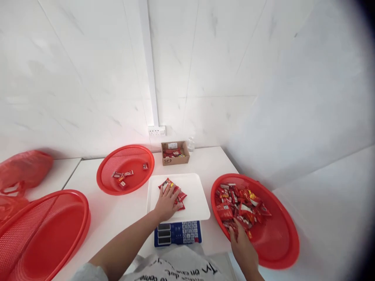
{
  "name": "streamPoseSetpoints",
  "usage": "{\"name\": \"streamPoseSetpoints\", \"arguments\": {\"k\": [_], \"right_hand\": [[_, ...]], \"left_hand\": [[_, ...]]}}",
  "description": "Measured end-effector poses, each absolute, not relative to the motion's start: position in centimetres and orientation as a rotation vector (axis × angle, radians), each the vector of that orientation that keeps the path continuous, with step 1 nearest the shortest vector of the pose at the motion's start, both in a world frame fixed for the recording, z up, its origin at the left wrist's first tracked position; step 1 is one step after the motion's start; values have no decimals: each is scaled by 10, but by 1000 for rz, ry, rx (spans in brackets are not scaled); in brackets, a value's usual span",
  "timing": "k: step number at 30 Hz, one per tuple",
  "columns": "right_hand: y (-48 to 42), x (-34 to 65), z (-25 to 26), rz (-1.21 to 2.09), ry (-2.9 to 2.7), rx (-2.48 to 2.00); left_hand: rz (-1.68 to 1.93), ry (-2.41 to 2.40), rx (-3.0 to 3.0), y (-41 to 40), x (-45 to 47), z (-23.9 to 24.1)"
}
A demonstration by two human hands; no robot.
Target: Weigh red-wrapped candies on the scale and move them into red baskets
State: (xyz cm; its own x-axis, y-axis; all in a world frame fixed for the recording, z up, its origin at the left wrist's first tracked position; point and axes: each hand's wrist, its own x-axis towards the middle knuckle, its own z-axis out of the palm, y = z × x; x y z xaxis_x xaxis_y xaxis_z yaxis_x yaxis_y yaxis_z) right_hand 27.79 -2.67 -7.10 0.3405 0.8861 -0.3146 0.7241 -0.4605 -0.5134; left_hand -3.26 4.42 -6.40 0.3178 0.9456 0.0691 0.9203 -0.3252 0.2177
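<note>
My left hand (pixel 166 203) lies over a few red snack packets (pixel 182 196) on the white scale tray (pixel 196 195). Its fingers are spread and partly cover the packets. My right hand (pixel 242 242) reaches over the near rim of the right red basket (pixel 283 238). Its fingers are stretched out and touch the heap of red wrapped snacks (pixel 244 205) inside; some fingertips are hidden among the wrappers. Below the tray shows the scale's blue keypad panel (pixel 178 233) with dark displays.
Behind the tray stands a small cardboard box (pixel 175 160) of red packets, beside a clear plastic container (pixel 191 143). A round red basket (pixel 134 177) holds several small wrapped pieces. More red baskets (pixel 58 234) and a red plastic bag (pixel 26 169) are at left.
</note>
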Motion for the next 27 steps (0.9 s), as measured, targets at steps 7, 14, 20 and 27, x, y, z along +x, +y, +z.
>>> {"name": "streamPoseSetpoints", "arguments": {"k": [7, 14, 20, 27], "right_hand": [[-24, 291, -97, 808, -1466, -2270], [-25, 298, -107, 742, -1569, -2113], [-23, 288, -86, 838, -1500, -2314], [-24, 275, -62, 850, -1474, -2405]], "left_hand": [[472, 2482, 1843, 39, -131, -45], [411, 2887, 870, 9, -249, -25], [451, 2807, 519, 20, -269, -17], [368, 2753, 317, 30, -290, -17]]}}
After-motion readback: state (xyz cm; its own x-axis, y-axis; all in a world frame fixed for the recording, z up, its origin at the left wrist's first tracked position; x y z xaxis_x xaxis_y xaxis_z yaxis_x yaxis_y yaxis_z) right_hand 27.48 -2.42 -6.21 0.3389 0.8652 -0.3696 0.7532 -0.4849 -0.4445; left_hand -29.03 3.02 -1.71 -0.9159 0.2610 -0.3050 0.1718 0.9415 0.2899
